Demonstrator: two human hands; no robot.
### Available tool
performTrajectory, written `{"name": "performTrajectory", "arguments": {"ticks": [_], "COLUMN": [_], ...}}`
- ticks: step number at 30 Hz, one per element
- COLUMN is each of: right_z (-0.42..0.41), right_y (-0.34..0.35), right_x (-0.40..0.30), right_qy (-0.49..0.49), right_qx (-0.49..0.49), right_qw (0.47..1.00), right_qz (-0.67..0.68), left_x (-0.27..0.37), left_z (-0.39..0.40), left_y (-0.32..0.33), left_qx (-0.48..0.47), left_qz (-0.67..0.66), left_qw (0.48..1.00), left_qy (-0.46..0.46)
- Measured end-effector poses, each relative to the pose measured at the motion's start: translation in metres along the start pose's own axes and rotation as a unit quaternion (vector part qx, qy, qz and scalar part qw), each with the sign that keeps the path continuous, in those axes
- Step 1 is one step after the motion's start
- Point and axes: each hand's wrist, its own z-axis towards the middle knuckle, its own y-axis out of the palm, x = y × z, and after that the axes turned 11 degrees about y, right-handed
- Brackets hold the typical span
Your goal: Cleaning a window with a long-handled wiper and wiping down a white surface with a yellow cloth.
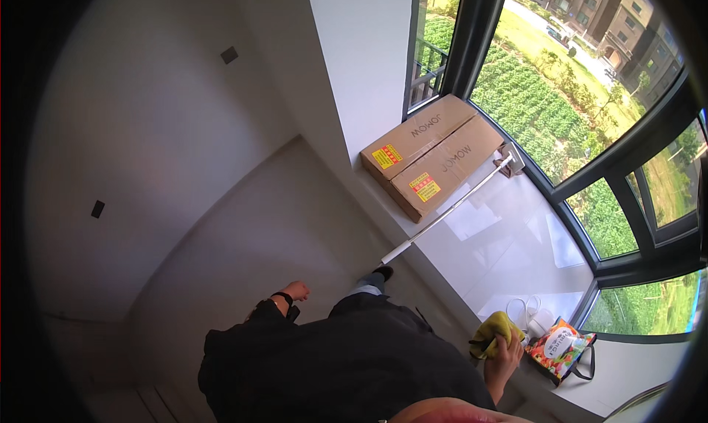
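Observation:
My right hand (504, 359) grips a folded yellow-green cloth (492, 334) at the lower right, beside the window ledge. Just right of it, on the ledge, stand a colourful printed bag (561, 348) with dark handles and a white object (540, 322) with a looped white cord. My left hand (297, 291) hangs over the floor on the other side of my body, with a dark band at the wrist. It touches nothing that I can see, and its fingers are too small and curled to read clearly. A long-handled squeegee or mop (456, 204) leans across the ledge, its head near the window.
Two long JOMOO cardboard boxes (431, 157) lie side by side on the white window ledge (498, 257). Dark-framed windows (558, 193) border the ledge. A pale wall with dark socket plates (229, 55) rises at the left. My shoe (384, 272) is by the ledge's base.

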Motion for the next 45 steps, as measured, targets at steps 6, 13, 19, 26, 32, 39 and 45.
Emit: {"name": "performTrajectory", "arguments": {"ticks": [6,13,19,26,32,39,45], "right_z": [0.009,-0.002,-0.021,-0.040,-0.045,-0.030,-0.028], "right_y": [-0.001,0.000,0.001,-0.007,0.002,0.009,0.009], "right_x": [-0.004,-0.010,0.002,0.025,0.015,-0.019,-0.021], "right_qy": [-0.035,-0.029,-0.013,-0.066,-0.030,0.002,0.011], "right_qx": [-0.008,-0.018,-0.002,-0.049,-0.041,0.026,0.029], "right_qw": [0.999,0.999,1.000,0.995,0.998,0.999,0.999], "right_qz": [-0.001,0.004,-0.002,-0.060,-0.029,0.034,0.028], "left_x": [-0.012,-0.004,0.012,0.046,0.065,0.044,0.068], "left_z": [-0.009,0.015,0.048,0.059,0.064,0.090,0.088], "left_y": [0.026,0.022,0.002,-0.002,-0.011,-0.002,0.012], "left_qx": [-0.017,-0.065,-0.007,-0.046,-0.051,0.012,0.082], "left_qz": [-0.067,0.004,-0.006,0.005,0.039,0.016,0.061], "left_qw": [0.998,0.996,0.996,0.995,0.992,0.985,0.965], "left_qy": [-0.003,0.057,0.093,0.086,0.110,0.171,0.240]}}
